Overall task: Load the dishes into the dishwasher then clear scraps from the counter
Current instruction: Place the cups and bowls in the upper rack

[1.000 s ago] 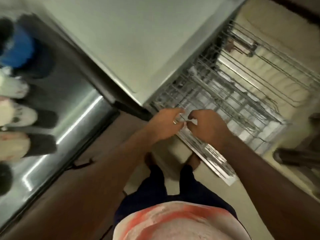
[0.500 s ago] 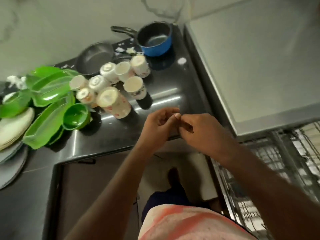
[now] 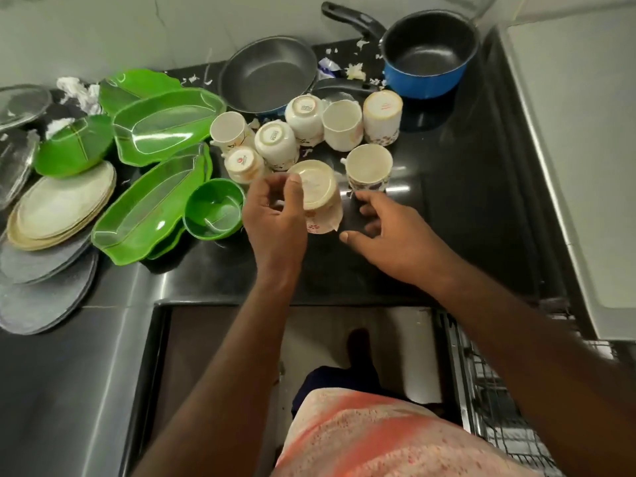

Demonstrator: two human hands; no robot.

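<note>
Your left hand [image 3: 272,215] grips an upturned cup [image 3: 318,191] at the black counter [image 3: 464,208], right hand [image 3: 392,235] spread loose beside it. Green trays [image 3: 165,129] at 9 o'clock, blue pot [image 3: 423,86] at 1.

A pale, faintly veined wall [image 3: 103,32] ran along the far side. The glossy black counter [image 3: 457,228] caught streaks of light (brightest near its front edge). A flat grey surface [image 3: 585,149] lay right; pale floor [image 3: 315,339] showed below.

Head camera looks steeply down at counter [image 3: 447,208].
</note>
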